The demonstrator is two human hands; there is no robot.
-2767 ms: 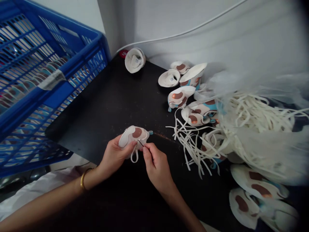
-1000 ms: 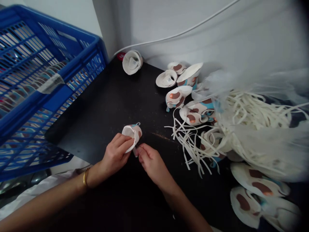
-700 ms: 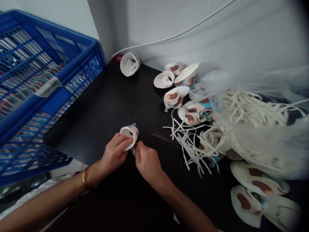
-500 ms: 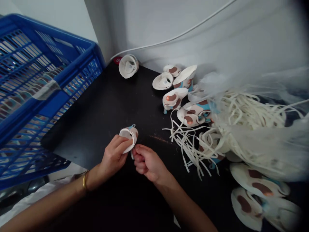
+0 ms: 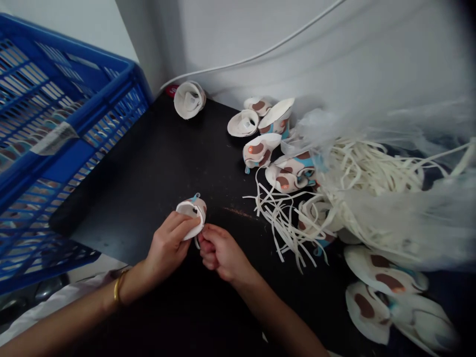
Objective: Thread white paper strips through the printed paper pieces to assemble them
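Observation:
My left hand is closed around a small shoe upper, fingers inside its white-lined opening. The upper has brown patches and a light blue loop at its top. At its lower right edge my right hand is closed in a pinch on a narrow white strip, whose end hangs below the rim. The fingers partly hide where strip and edge meet. More loose white strips lie in a tangle to the right, beside several similar uppers.
A blue plastic crate holding more uppers stands at the left. The black tabletop meets a grey wall with a white cable. A clear plastic bag of strips lies at right, with larger uppers below it. One upper sits at the back.
The whole scene has shifted slightly left in view as my head moved. My hands keep nearly the same hold, with the upper turned a little.

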